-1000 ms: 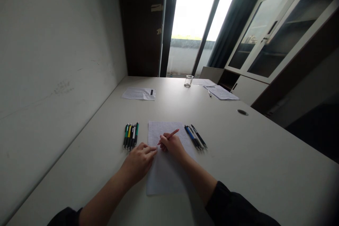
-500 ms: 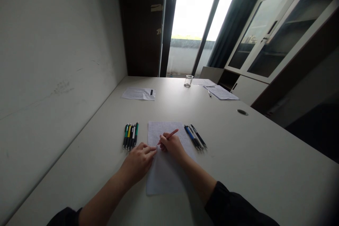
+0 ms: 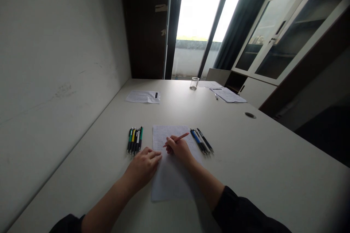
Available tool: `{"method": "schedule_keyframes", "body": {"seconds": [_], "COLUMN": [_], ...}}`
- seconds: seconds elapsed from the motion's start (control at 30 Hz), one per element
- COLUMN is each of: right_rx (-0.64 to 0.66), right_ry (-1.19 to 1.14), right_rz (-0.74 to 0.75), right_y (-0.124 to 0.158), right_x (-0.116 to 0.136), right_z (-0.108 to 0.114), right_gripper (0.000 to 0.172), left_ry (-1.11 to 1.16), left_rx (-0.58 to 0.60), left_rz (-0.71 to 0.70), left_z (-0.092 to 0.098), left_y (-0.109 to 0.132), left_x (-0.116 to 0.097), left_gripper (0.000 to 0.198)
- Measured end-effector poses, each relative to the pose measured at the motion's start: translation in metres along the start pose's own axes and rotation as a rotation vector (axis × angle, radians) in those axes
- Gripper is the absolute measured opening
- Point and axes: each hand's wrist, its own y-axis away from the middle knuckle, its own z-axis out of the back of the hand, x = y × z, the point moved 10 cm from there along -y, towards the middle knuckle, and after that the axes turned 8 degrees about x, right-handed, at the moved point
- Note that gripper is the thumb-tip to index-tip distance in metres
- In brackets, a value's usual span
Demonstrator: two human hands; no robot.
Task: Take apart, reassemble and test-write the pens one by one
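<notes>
A lined sheet of paper [image 3: 166, 185] lies on the white table, with rows of writing on its upper part. My right hand [image 3: 176, 147] is closed around a reddish pen [image 3: 182, 136], whose tip points down-left at the sheet. Flat beside it, my left hand [image 3: 146, 162] rests at the sheet's left edge, fingertips on the paper and holding nothing. Several green, yellow, black and white pens [image 3: 134, 140] lie left of the sheet. To its right lie several blue, white and dark pens [image 3: 202, 141].
A glass [image 3: 194, 83] stands at the table's [image 3: 109, 174] far edge. Papers [image 3: 229, 95] with a pen [image 3: 216, 96] lie at the far right, and another sheet [image 3: 142, 96] at the far left. A round cable hole [image 3: 250, 115] is at the right. A wall borders the left side.
The pen in my right hand has tilted lower, its upper end shifting right, and the hand has moved slightly right. My left hand has stayed in place.
</notes>
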Motion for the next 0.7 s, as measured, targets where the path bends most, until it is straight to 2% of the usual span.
{"method": "schedule_keyframes", "body": {"seconds": [0.17,0.3,0.47,0.53,0.63,0.7], "right_rx": [-0.147,-0.213,-0.288,-0.330,-0.358,-0.350], "right_ry": [0.024,0.057,0.119,0.168,0.223,0.239], "right_rz": [0.029,0.043,0.064,0.065,0.046,0.041], "right_y": [0.004,0.007,0.012,0.015,0.021,0.024], "right_x": [0.002,0.004,0.010,0.013,0.011,0.009], "right_z": [0.029,0.051,0.085,0.102,0.122,0.131], "right_gripper": [0.042,0.045,0.039,0.049,0.073,0.081], "left_ry": [0.004,0.011,0.027,0.031,0.032,0.032], "left_rx": [0.012,0.019,0.024,0.019,0.009,0.011], "left_rz": [0.003,0.012,0.011,0.005,0.002,0.005], "left_z": [-0.002,-0.003,-0.002,-0.002,-0.003,-0.004], "left_y": [0.001,0.001,0.001,0.001,0.001,0.001], "left_x": [0.001,0.002,0.003,0.003,0.004,0.004], "left_gripper": [0.032,0.031,0.030,0.030,0.031,0.031]}}
